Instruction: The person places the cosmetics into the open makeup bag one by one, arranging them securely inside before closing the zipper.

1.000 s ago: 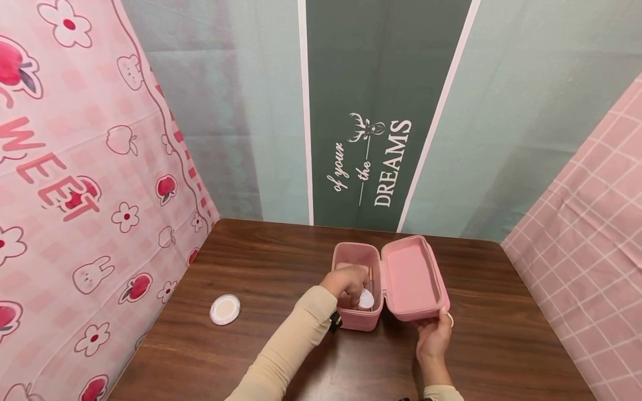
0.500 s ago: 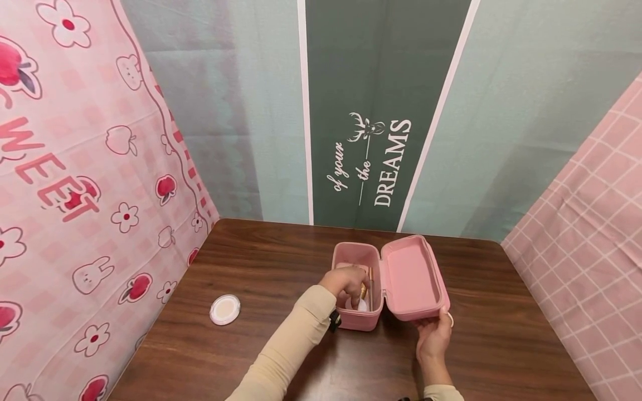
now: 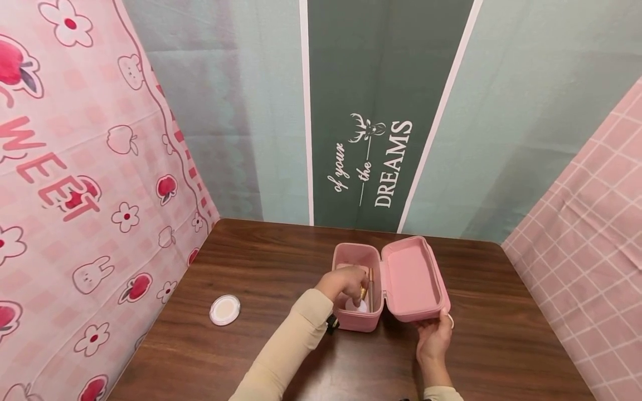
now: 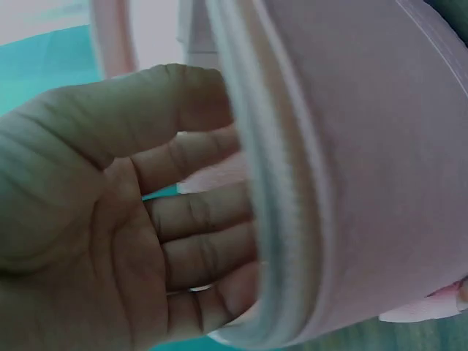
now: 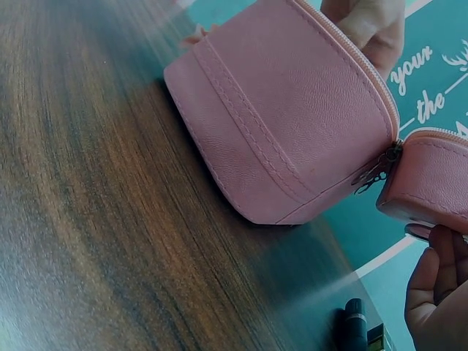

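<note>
A pink zip cosmetic case (image 3: pixel 357 322) stands on the table, its lid (image 3: pixel 411 278) swung out to the right. My left hand (image 3: pixel 346 282) reaches down into the case. A fingertip meets a white round disc (image 3: pixel 355 306) lying inside; whether it is pinched is hidden. In the left wrist view the left palm (image 4: pixel 110 219) shows, the fingertips behind the zipped rim (image 4: pixel 285 183). Slim brushes (image 3: pixel 371 292) with golden parts lie along the case's right wall. My right hand (image 3: pixel 434 341) grips the lid's near right corner, thumb at the edge and fingers underneath.
A white round compact-like disc with a beige centre (image 3: pixel 225 309) lies on the brown wooden table (image 3: pixel 271 262), to the left. Fabric hangings (image 3: pixel 271 111) stand behind and at both sides. A black, gold-edged object (image 5: pixel 355 325) shows low in the right wrist view.
The white disc has gone from tilted up at my left fingers to lying lower and further left in the case. My right hand and the lid have hardly moved.
</note>
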`<state>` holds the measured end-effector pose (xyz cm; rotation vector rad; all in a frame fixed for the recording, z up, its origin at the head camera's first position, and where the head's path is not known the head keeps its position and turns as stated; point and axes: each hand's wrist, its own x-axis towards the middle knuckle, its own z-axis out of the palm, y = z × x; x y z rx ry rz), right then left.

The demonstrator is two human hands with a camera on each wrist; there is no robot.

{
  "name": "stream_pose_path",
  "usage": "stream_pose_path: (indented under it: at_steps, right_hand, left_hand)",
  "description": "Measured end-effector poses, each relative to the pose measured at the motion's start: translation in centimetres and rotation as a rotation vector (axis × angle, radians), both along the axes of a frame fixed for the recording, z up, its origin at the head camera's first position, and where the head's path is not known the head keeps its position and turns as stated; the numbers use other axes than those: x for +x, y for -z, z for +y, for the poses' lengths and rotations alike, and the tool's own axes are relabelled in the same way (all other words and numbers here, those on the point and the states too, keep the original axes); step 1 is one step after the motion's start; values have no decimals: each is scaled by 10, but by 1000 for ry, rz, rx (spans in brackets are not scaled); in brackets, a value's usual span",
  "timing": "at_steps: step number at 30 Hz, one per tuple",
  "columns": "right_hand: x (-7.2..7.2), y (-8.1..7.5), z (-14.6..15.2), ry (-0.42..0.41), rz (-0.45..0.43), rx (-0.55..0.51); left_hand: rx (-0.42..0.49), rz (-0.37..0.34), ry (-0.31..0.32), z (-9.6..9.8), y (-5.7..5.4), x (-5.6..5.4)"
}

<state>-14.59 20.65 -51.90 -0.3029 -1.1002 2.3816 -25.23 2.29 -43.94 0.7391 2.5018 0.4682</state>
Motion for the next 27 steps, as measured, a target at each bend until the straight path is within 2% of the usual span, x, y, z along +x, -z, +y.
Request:
stream_pose_path:
  at_steps: [7,14,21,27]
  right_hand:
    - [0,3,0,0,26,24]
    - [0,7,-1,-10,81,40]
    - [1,1,-2,3,13,24]
    - [3,-3,-3,1,-11,13]
  left_hand:
    - [-27,171,41,-11,-7,13]
    - [26,256,-1,-21,-6,29]
    - [12,343,-18,-28,-5,40]
    - [-3,416,-35,-34,0,50]
